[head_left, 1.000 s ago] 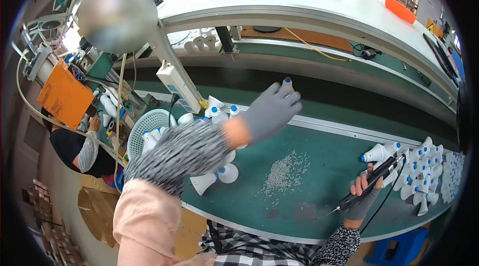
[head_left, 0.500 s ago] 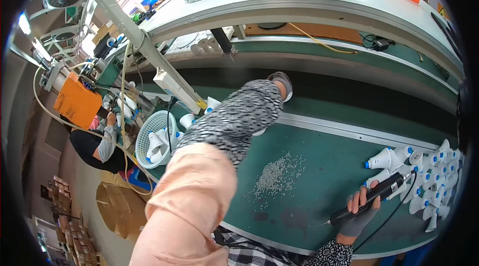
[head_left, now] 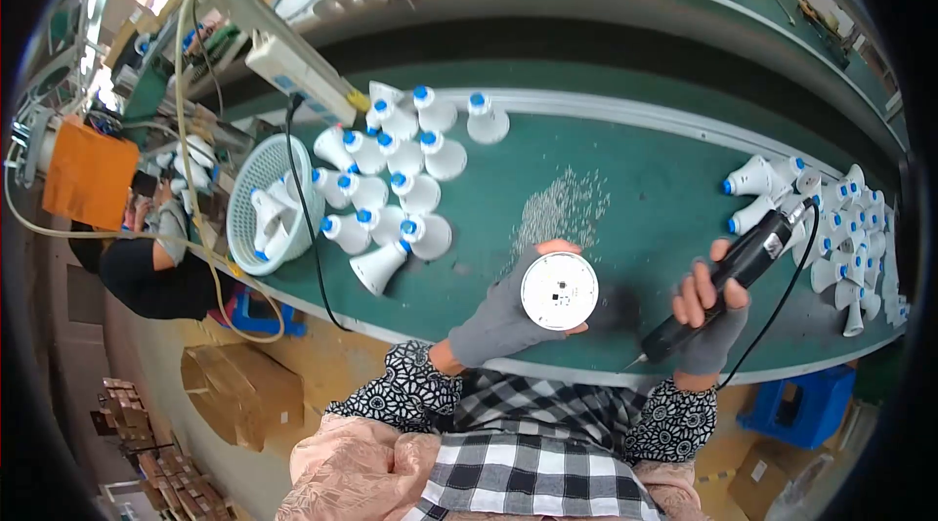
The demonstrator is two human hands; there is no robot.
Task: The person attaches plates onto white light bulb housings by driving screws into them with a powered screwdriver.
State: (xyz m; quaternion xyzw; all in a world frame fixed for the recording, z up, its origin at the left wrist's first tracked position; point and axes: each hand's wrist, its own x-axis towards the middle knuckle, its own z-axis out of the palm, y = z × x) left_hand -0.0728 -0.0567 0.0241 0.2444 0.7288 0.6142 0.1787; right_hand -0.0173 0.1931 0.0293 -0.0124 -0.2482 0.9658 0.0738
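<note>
My left hand (head_left: 503,321), in a grey fingerless glove, is closed around a white bulb housing (head_left: 560,291). Its round flat face points up at me and shows a small circuit board with dark components. In my right hand (head_left: 705,311), also gloved, is a black electric screwdriver (head_left: 757,250), its thin bit pointing down and left over the front edge of the green bench (head_left: 625,145). A pile of small screws (head_left: 562,213) lies just beyond my left hand. Several white cone-shaped housings (head_left: 399,152) with blue tips stand to the left of the pile.
More housings (head_left: 848,238) crowd the bench's right end. At the left, a pale basket (head_left: 311,213) holds several housings, with a black cable (head_left: 305,199) hanging in front. A co-worker (head_left: 147,272) sits further left. A blue stool (head_left: 803,407) stands below at the right.
My left arm has drawn back from the far left of the bench, and that hand now holds a bulb housing near me. My right hand still grips the electric screwdriver. The view has shifted.
</note>
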